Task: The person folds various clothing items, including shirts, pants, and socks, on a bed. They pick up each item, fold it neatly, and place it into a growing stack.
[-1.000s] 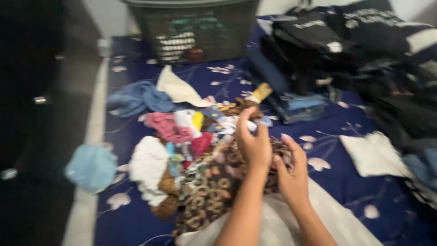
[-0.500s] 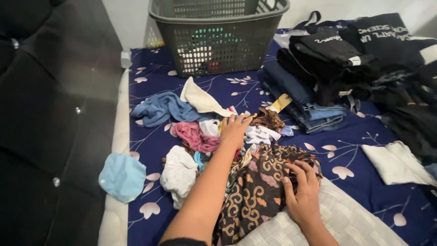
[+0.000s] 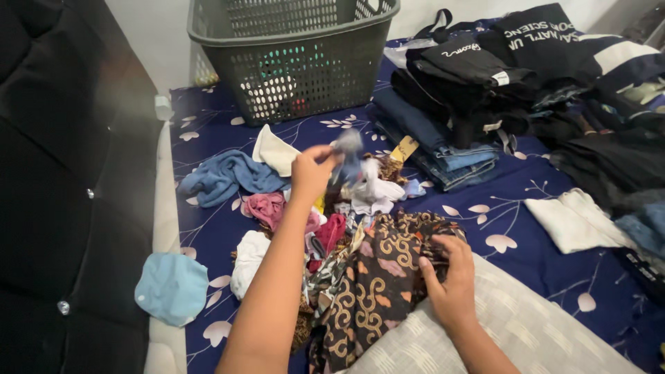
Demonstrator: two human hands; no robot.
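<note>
My left hand is raised above a heap of small mixed clothes, shut on a small grey-blue garment that is blurred as it hangs from my fingers. My right hand grips the edge of a dark brown patterned cloth at the near side of the heap. Under that wrist lies a pale checked cloth. The heap holds pink, white, red and blue pieces on a dark blue flowered bedsheet.
A grey laundry basket stands at the back. Stacks of folded dark clothes and jeans fill the right. A folded white cloth, a blue towel and a light blue cloth lie around. A black padded headboard is at left.
My left hand has lifted off the heap with a small grey-blue garment in it. My right hand keeps hold of the patterned cloth. The camera has shifted slightly.
</note>
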